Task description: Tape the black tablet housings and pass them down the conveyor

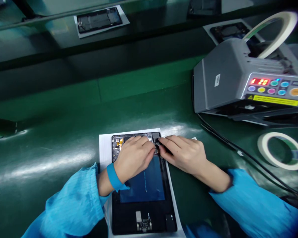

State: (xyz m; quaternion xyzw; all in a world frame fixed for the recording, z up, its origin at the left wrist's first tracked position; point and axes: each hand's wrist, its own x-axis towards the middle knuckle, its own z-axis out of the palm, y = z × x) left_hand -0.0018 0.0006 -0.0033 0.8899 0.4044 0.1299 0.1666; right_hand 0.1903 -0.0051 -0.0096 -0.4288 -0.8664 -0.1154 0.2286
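An opened tablet point(144, 198) with a dark blue battery and exposed circuit parts lies on a white sheet point(104, 145) on the green bench. My left hand point(134, 157) rests on the tablet's upper part, fingers curled and pressed down near its top right corner. My right hand point(186, 153) comes in from the right, its fingertips pinched at that same corner, where a small dark part sits. What the pinch holds is too small to name. Both arms wear blue sleeves, and a blue wrist strap point(114, 177) circles the left wrist.
A grey tape dispenser machine point(228, 79) with coloured buttons and a tape roll on top stands at the right. A loose tape roll point(280, 150) lies near it, black cables point(238, 153) running past. More opened tablets point(99, 19) lie on sheets on the far belt.
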